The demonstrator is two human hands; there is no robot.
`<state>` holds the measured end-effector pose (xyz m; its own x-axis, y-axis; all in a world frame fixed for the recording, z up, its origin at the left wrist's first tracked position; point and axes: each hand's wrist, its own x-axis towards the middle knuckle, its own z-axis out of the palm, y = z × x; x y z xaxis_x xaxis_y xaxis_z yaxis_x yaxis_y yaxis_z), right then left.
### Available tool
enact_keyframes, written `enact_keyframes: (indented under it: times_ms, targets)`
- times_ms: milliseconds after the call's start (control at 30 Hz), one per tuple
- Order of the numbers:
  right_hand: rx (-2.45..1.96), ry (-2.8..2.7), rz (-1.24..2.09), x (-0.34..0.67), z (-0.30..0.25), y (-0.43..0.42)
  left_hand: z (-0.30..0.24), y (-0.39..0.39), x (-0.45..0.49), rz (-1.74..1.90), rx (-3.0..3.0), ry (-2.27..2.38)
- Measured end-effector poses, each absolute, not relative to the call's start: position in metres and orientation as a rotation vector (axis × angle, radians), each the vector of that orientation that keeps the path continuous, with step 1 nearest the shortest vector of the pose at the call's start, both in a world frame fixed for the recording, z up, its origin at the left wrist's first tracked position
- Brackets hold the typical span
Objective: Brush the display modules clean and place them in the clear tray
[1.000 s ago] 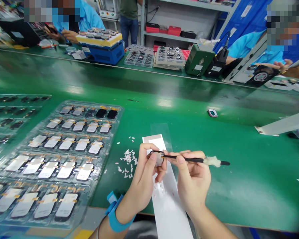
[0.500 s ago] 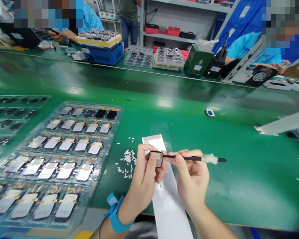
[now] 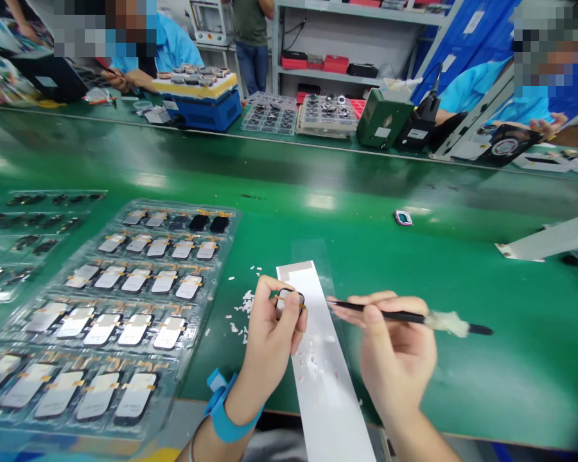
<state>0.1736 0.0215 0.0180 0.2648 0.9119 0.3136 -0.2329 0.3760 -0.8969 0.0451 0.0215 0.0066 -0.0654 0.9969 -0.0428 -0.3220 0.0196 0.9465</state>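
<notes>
The small black-framed part [image 3: 289, 298] is rectangular & thin, w/ a pale centre; fine detail's hidden by my fingers. It's pinched upright-ish in my L hand [image 3: 270, 340], thumb on the near face, fingers behind, just above the white paper strip [image 3: 325, 385]. Looks light, prob. stiff but fragile, maybe slippery at the frame. Best held by the outer edges only, keeping pressure off the thin frame & pale centre.

R hand [image 3: 397, 359] is closed around a black pick [image 3: 380, 315], thumb & fingers on the shaft like a pen. Fine tip points at the part, close but not touching. White cotton wad [image 3: 446, 323] sits on the shaft past my hand, near the far end.

Under & around: white scraps [image 3: 243, 305] on the green bench mat [image 3: 510, 359], L of the strip. Further L, clear blister trays [image 3: 226, 247] hold rows of modules w/ orange tabs. Blue wrist strap [image 3: 224, 410] on my L wrist. Small pink-rimmed part [image 3: 403, 218] lies on the mat ahead, R of centre.

Across the bench: blue-&-yellow fixture [image 3: 197, 106], green box [image 3: 384, 119], & a co-worker's hands [image 3: 125, 78] at far L.
</notes>
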Motion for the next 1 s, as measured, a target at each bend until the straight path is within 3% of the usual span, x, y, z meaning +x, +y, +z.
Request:
enact_keyframes:
  times_ms: [133, 233, 400, 667, 800, 900, 1000]
  targets:
    - [-0.94, -1.066, 0.819, 0.201, 0.024, 0.026, 0.003, 0.019, 0.042, 1.314, 1.024, 1.053]
    - [-1.084, -1.148, 0.931, 0.224, 0.013, 0.032, 0.0, 0.013, 0.041, 1.191, 1.201, 1.09]
    - [-1.22, -1.169, 1.244, 0.239, -0.013, 0.035, 0.006, 0.008, 0.038, 0.659, 1.745, 1.316]
    - [-1.216, -1.256, 1.369, 0.231, -0.026, 0.032, 0.016, 0.026, 0.012, 0.104, 1.995, 1.721]
    - [-1.221, -1.29, 1.334, 0.236, -0.032, 0.033, 0.019, 0.038, -0.008, 0.042, 1.971, 1.882]
    - [-1.238, -1.313, 1.29, 0.239, -0.032, 0.036, 0.021, 0.037, -0.012, 0.22, 1.953, 1.99]
    - [-1.227, -1.291, 1.24, 0.241, -0.027, 0.037, 0.024, 0.022, 0.004, 0.332, 2.059, 1.675]
